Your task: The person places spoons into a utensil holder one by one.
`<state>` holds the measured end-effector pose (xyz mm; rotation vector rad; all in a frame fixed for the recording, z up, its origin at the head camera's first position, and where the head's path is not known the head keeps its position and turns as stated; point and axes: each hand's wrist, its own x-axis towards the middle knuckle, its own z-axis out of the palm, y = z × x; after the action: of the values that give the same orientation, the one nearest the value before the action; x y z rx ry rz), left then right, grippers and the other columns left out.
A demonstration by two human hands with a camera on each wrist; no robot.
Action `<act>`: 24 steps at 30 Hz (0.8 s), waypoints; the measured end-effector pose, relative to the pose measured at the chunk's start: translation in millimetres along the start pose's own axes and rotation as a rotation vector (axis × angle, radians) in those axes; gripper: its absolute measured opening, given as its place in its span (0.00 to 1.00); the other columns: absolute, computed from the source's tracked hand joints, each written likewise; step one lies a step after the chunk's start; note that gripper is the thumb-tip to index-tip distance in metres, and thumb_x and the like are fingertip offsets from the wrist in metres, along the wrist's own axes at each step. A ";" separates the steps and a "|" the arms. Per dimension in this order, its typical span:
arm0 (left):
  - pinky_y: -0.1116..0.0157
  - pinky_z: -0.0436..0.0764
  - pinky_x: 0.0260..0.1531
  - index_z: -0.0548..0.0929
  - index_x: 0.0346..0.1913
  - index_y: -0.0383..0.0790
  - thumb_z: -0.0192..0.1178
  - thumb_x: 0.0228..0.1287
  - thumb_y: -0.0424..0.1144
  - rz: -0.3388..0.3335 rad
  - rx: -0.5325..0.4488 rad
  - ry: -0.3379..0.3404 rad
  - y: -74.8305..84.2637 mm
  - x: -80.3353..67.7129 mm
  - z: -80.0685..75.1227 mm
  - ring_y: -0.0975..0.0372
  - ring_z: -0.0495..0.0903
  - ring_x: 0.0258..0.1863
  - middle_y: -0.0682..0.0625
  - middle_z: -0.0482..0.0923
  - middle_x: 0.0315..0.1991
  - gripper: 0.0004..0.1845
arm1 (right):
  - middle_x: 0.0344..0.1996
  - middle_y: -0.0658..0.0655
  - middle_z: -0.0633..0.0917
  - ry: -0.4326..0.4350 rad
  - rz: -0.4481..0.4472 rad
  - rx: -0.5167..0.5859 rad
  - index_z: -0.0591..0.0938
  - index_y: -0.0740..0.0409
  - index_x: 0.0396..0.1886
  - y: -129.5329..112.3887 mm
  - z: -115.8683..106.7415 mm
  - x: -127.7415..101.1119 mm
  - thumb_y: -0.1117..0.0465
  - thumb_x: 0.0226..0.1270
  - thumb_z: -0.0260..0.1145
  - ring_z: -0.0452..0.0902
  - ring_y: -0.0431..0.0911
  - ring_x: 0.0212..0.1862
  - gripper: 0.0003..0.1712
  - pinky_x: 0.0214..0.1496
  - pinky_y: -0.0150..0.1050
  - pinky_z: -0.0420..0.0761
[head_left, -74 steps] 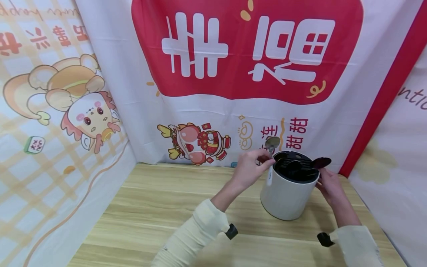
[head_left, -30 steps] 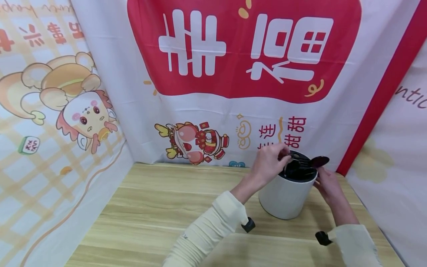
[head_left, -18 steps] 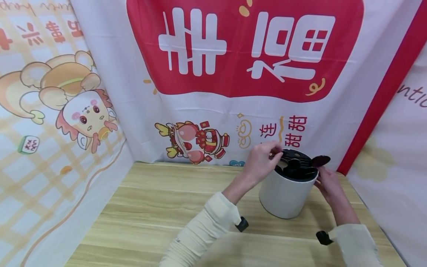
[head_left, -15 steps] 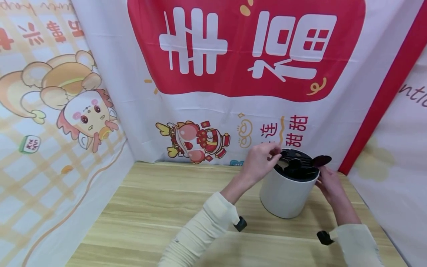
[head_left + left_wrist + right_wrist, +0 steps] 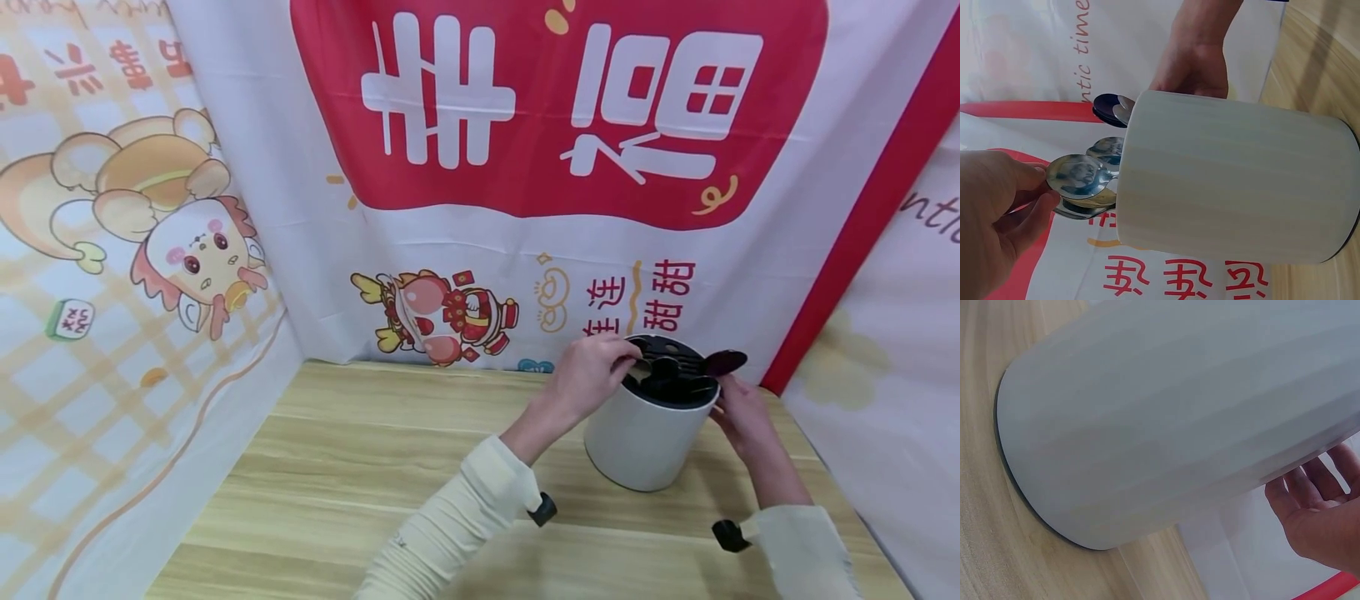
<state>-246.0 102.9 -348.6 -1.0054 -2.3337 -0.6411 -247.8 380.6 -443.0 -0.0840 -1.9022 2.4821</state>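
A pale round utensil holder [image 5: 648, 442] with a black slotted top stands upright on the table, several spoons sticking out of it. At its left rim, my left hand [image 5: 585, 379] pinches a metal spoon [image 5: 1079, 177] by the bowl's edge between thumb and finger. The spoon's handle is down inside the holder, hidden. My right hand [image 5: 742, 421] grips the holder's right side near the rim, bent fingertips against the wall in the right wrist view; its thumb is hidden there. A dark spoon [image 5: 723, 362] leans out above that hand.
The wood-grain table [image 5: 360, 467] spreads to the left and front of the holder. Behind it hangs a printed cloth [image 5: 480, 242] with a red panel. Other patterned cloths [image 5: 97, 375] enclose the sides. A dark wrist camera [image 5: 542, 508] sits at the left cuff.
The spoon in my left hand stood upright above the left rim; it moved rightward over the opening, then back left, and now sits low in the holder. My right hand stays put.
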 end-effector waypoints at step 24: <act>0.83 0.78 0.36 0.87 0.45 0.45 0.61 0.70 0.37 -0.090 -0.111 -0.006 -37.5 -48.7 -10.6 0.71 0.83 0.36 0.56 0.87 0.41 0.07 | 0.33 0.34 0.87 -0.021 0.028 -0.007 0.87 0.33 0.32 0.6 4.3 9.8 0.48 0.78 0.53 0.80 0.27 0.40 0.18 0.40 0.25 0.80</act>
<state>-242.8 48.5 -378.8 -0.9550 -2.3818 -0.8113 -257.8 376.8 -442.9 -0.0856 -1.9306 2.5039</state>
